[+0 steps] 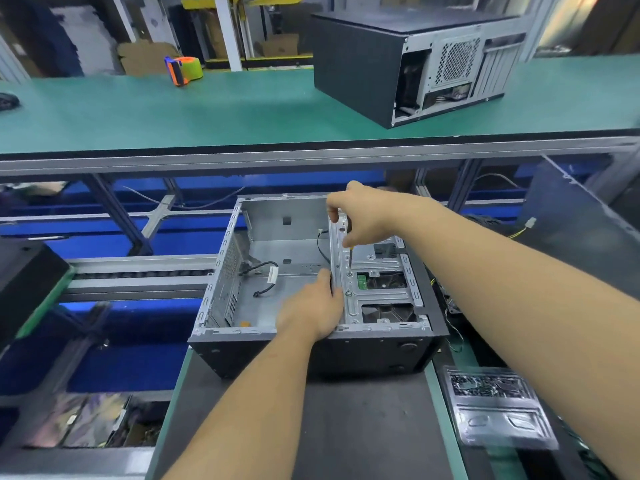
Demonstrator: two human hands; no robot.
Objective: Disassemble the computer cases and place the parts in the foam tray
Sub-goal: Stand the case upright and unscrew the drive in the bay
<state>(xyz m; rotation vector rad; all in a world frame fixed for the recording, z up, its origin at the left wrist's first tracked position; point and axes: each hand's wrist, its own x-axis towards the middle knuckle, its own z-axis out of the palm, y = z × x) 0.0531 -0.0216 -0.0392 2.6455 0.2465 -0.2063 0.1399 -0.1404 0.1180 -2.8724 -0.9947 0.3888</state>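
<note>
An open computer case [221, 271] lies on its side on the dark mat in front of me, its main bay nearly bare apart from a loose black cable [263, 268]. A metal drive cage [381, 289] fills its right part. My right hand [360, 216] grips a screwdriver [349, 256] held upright, tip on a screw in the cage's left flange. My left hand [311, 308] rests on the cage's left edge, fingers curled over it. A clear plastic tray [498, 407] with dark parts lies at the lower right.
A second, closed computer case [408, 60] stands on the green upper shelf [207, 112], with a green and orange tape dispenser [183, 69] to its left. A dark panel [575, 216] leans at the right. Blue bins [138, 362] sit below the bench on the left.
</note>
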